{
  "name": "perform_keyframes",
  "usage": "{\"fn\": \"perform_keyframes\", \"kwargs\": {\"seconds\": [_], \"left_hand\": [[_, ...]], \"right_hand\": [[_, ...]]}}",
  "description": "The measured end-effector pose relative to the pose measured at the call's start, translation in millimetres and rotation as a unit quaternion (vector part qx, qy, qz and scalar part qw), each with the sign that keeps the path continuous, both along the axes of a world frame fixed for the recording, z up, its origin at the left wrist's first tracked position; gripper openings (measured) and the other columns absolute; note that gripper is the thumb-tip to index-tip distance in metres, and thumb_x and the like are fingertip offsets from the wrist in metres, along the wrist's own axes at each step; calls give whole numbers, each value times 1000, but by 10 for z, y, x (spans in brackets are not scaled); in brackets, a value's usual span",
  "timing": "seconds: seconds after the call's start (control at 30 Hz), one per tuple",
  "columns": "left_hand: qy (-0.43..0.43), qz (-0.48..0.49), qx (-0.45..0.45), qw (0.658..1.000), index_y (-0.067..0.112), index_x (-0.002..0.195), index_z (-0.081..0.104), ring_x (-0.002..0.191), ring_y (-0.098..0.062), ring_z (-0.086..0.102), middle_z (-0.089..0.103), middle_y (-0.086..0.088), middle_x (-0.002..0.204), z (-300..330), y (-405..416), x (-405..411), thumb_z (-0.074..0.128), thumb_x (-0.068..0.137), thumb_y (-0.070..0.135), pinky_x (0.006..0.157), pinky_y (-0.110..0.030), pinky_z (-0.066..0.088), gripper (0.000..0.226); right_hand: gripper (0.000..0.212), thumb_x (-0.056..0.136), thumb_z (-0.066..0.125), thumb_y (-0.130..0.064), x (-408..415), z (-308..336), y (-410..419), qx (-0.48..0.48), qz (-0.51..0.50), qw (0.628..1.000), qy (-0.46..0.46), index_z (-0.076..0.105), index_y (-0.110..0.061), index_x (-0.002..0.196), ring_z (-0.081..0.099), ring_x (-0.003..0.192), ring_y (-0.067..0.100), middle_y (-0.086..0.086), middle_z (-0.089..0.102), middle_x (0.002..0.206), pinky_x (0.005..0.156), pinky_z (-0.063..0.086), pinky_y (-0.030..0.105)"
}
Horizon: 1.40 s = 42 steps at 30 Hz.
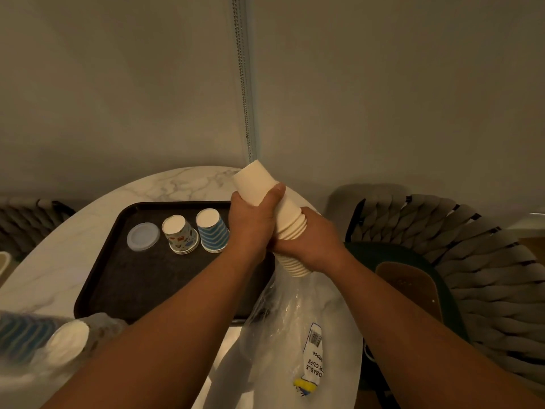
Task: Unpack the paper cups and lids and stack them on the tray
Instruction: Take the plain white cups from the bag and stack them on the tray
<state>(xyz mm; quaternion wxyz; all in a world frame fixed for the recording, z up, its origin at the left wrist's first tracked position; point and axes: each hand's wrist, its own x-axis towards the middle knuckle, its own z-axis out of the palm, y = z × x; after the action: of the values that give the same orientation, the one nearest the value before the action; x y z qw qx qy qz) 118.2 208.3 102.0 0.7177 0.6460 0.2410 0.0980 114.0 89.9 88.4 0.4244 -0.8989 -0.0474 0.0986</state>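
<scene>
Two hands around ribbed paper cups

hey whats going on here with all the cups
A person is unpacking paper cups. Both hands grip a stack of plain cream cups, left hand near the top, right hand lower, above its clear plastic bag. On the dark tray already sit a lid and two short patterned stacks, upside down.

tray on table | lid left of two cup stacks | chair right
</scene>
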Motion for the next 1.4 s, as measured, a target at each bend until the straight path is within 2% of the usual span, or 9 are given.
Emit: {"fn": "perform_keyframes", "kwargs": {"seconds": [0.13, 0.23, 0.43, 0.7, 0.97, 1.07, 1.17, 1.3, 1.4], "left_hand": [[-24, -34, -87, 995, 11, 116, 58, 98, -22, 66, 68, -10, 111, 4, 152, 89, 72, 83, 33, 82, -37, 55, 42], [-54, -4, -26, 998, 16, 104, 62, 94, -20, 67, 69, -5, 104, 144, 341, 227, 77, 65, 48, 80, -38, 55, 52], [-148, 31, 163, 975, 24, 118, 49, 103, -10, 61, 61, 6, 115, 297, 720, 437, 77, 76, 39, 88, -32, 53, 53], [-39, -45, 269, 961, 19, 125, 51, 109, -17, 58, 61, 3, 119, -372, 587, 407, 84, 71, 30, 91, -33, 49, 65], [28, -82, 282, 956, 17, 136, 41, 123, -24, 52, 56, -5, 134, -617, 527, 393, 80, 76, 33, 96, -29, 42, 73], [-29, -11, 272, 962, 18, 145, 36, 134, -18, 41, 43, -2, 147, -476, 556, 269, 76, 78, 46, 109, -33, 37, 83], [-136, 28, 193, 971, 20, 129, 49, 117, -13, 55, 56, -1, 129, -213, 471, 88, 71, 78, 48, 98, -22, 44, 62], [-45, -136, -33, 989, 11, 122, 53, 101, -21, 65, 65, -6, 109, 40, 207, -27, 83, 69, 24, 90, -36, 55, 62], [-18, -152, -83, 985, 10, 108, 60, 92, -28, 69, 69, -13, 98, 43, 121, -106, 87, 53, 27, 81, -44, 58, 63]], "right_hand": [[72, 57, 85, -54, -6, 18, -90, -3, -1, 1000, -2, 56, -25, 116, 55, 92, 10, -10, 59, 104, 79, 47, 29], [70, 57, 86, -50, -12, -26, -124, -7, -10, 1000, 6, 56, -24, 115, 54, 92, 11, -10, 55, 100, 79, 45, 29], [73, 58, 88, -45, 33, -237, -216, 51, -76, 996, 19, 55, -23, 119, 54, 96, 11, -9, 55, 102, 79, 43, 26], [80, 56, 89, -46, 86, -401, -260, 93, -110, 989, 35, 54, -23, 124, 56, 99, 12, -6, 59, 111, 79, 47, 28], [75, 57, 88, -47, 61, -437, -279, 121, -102, 984, 78, 56, -22, 120, 60, 100, 14, -4, 63, 111, 86, 54, 37], [60, 59, 88, -38, 46, -363, -280, 195, -92, 969, 119, 60, -24, 109, 63, 97, 15, -2, 67, 107, 84, 54, 35], [48, 59, 85, -32, 42, -247, -257, 300, -46, 933, 193, 64, -21, 101, 66, 96, 20, 3, 71, 102, 84, 54, 34], [59, 58, 83, -31, 36, -184, -185, 367, 30, 892, 264, 64, -10, 110, 67, 100, 28, 10, 73, 103, 94, 51, 43], [58, 60, 81, -31, -11, -132, -127, 338, 73, 898, 274, 64, -12, 113, 66, 104, 30, 10, 72, 107, 96, 51, 45]]}}
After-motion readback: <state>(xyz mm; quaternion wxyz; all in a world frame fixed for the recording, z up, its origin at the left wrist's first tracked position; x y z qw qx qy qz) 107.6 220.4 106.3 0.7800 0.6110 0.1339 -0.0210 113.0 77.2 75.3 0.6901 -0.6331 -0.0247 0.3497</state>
